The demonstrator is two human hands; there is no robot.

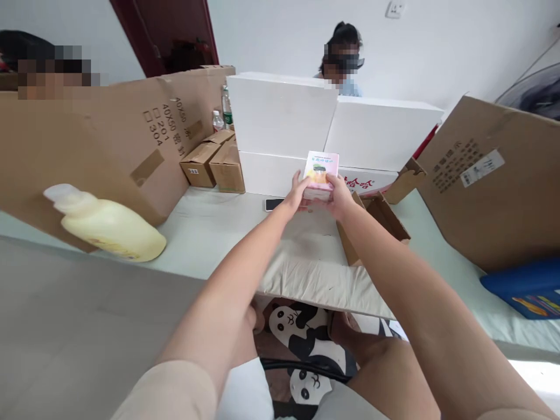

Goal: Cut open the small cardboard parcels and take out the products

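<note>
Between my two hands is a small pink and white printed carton (321, 172), raised above the table with its picture side facing me. My left hand (298, 192) closes on its left side, and my right hand (340, 193) grips the right side, thumb on the front. Below my left hand, a phone (274, 205) lies on the pale table cover (210, 224). An open brown cardboard box (347, 242) stands under my right forearm, which partly hides it.
White boxes (280, 111) are stacked at the back. Small brown cartons (227, 167) and bottles (226, 108) stand left of them. Large cardboard panels (131, 128) flank both sides. A yellow jug (114, 224) lies front left, a blue case (525, 286) right. A person (350, 87) sits opposite.
</note>
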